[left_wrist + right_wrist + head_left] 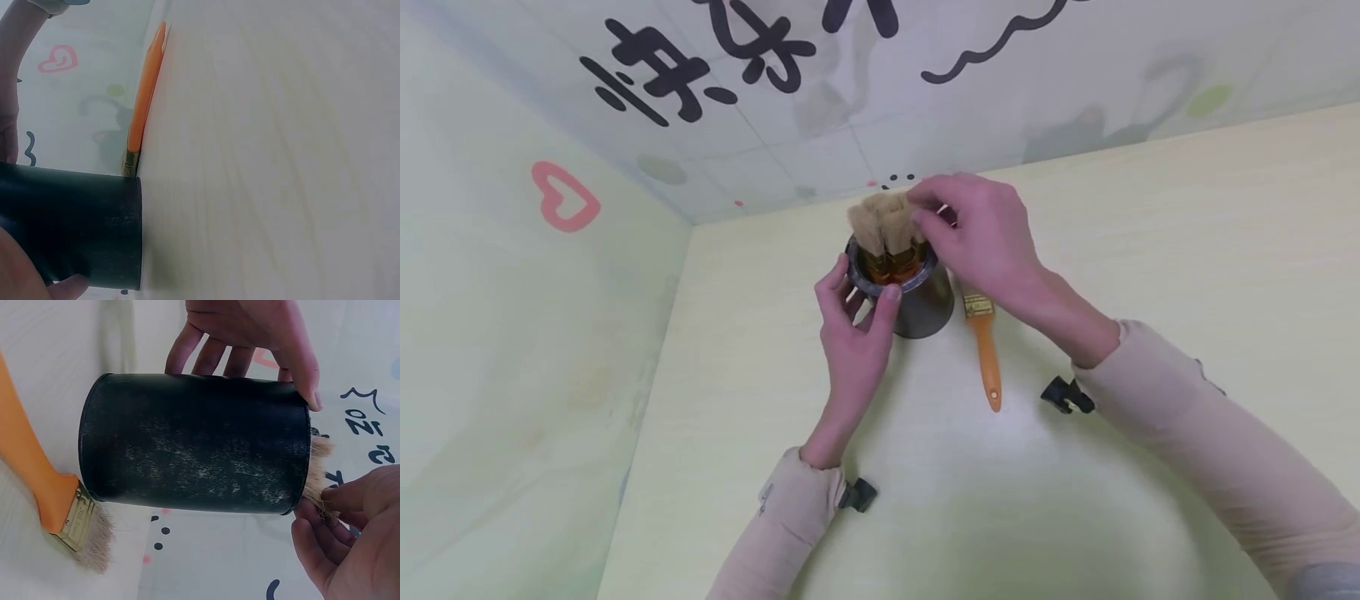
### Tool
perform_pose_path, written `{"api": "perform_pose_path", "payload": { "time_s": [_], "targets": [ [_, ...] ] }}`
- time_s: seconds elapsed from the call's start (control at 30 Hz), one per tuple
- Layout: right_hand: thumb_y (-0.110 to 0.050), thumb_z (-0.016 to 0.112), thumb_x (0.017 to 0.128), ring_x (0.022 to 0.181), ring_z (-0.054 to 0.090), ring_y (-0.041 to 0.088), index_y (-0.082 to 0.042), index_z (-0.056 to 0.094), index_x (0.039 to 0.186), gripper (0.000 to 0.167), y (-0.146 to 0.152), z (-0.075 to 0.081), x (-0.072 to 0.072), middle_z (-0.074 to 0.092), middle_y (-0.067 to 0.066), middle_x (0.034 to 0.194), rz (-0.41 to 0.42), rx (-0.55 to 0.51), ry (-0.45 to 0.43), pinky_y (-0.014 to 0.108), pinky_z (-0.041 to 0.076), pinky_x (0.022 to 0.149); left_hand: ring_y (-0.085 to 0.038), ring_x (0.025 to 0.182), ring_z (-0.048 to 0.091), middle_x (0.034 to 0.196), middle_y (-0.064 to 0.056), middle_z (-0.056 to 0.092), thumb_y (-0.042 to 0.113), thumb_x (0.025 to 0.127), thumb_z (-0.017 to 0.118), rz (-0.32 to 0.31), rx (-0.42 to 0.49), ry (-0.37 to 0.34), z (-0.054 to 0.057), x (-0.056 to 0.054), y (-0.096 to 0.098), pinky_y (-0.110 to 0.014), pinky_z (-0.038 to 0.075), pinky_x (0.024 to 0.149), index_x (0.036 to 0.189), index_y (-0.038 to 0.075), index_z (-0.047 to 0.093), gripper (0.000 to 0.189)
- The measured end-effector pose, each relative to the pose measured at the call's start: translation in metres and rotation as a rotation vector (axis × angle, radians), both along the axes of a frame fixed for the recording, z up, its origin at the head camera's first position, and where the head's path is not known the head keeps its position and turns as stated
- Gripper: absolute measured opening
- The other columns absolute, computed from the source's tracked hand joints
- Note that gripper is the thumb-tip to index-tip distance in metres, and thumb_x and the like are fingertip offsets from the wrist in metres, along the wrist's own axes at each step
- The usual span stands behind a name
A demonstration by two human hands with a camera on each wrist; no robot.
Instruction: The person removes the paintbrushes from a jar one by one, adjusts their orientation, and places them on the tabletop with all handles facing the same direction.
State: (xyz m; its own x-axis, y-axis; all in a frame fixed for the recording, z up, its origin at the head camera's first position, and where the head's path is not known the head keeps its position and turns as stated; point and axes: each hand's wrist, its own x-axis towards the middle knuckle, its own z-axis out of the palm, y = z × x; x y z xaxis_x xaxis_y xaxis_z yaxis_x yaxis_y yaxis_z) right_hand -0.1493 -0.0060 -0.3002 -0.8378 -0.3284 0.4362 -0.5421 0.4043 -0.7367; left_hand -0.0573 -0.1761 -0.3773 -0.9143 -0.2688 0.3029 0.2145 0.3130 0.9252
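A dark cylindrical cup (925,310) stands on the table with several paintbrushes (880,223) in it, bristles up and orange handles down inside. My left hand (856,333) holds the cup at its left side, thumb at the near rim and fingers round the wall. At the rim's right side, my right hand (985,233) pinches the bristles of one brush (326,503) between thumb and fingers. To the right of the cup lies another paintbrush (987,354), its orange handle toward me and its bristles beside the cup's base (94,440).
The pale wooden table (737,350) meets a printed wall covering (820,150) close behind the cup. Another such wall (490,333) rises at the left. Small black clips (1067,395) sit at both sleeve cuffs.
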Motion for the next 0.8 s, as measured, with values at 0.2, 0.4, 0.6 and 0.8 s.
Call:
{"api": "perform_pose_path", "payload": {
  "time_s": [0.2, 0.4, 0.6, 0.8],
  "targets": [
    [-0.003, 0.066, 0.097, 0.088, 0.073, 0.024, -0.001, 0.077, 0.111, 0.018, 0.003, 0.005, 0.0, 0.077, 0.012, 0.101, 0.008, -0.073, 0.066, 0.038, 0.062, 0.079, -0.027, 0.128, 0.058, 0.147, -0.011, 0.05, 0.028, 0.099, 0.069, 0.002, 0.01, 0.003, 0.0, 0.0, 0.001, -0.039, 0.055, 0.103, 0.153, 0.015, 0.033, 0.066],
    [-0.001, 0.067, 0.095, 0.077, 0.068, 0.02, 0.0, 0.078, 0.105, 0.015, 0.006, 0.016, -0.001, 0.077, 0.011, 0.094, -0.013, -0.123, 0.165, 0.028, 0.054, 0.07, -0.027, 0.128, 0.059, 0.147, -0.01, 0.05, 0.028, 0.099, 0.069, 0.0, -0.002, 0.013, 0.0, 0.001, -0.001, -0.04, 0.055, 0.102, 0.154, 0.015, 0.033, 0.067],
    [0.001, 0.064, 0.096, 0.081, 0.068, 0.019, 0.001, 0.078, 0.102, 0.015, 0.014, 0.028, -0.006, 0.077, 0.011, 0.093, -0.003, -0.136, 0.245, 0.026, 0.057, 0.073, -0.027, 0.128, 0.059, 0.148, -0.011, 0.051, 0.026, 0.098, 0.07, -0.005, -0.01, 0.025, -0.001, 0.0, -0.002, -0.043, 0.055, 0.102, 0.153, 0.014, 0.034, 0.067],
    [0.002, 0.065, 0.095, 0.081, 0.069, 0.014, 0.001, 0.078, 0.101, 0.015, 0.026, 0.042, -0.013, 0.077, 0.011, 0.092, -0.023, -0.161, 0.352, 0.01, 0.055, 0.073, -0.028, 0.126, 0.059, 0.146, -0.011, 0.052, 0.024, 0.099, 0.069, -0.007, -0.01, 0.029, -0.002, -0.001, -0.001, -0.043, 0.056, 0.101, 0.153, 0.012, 0.034, 0.066]
  ]
}}
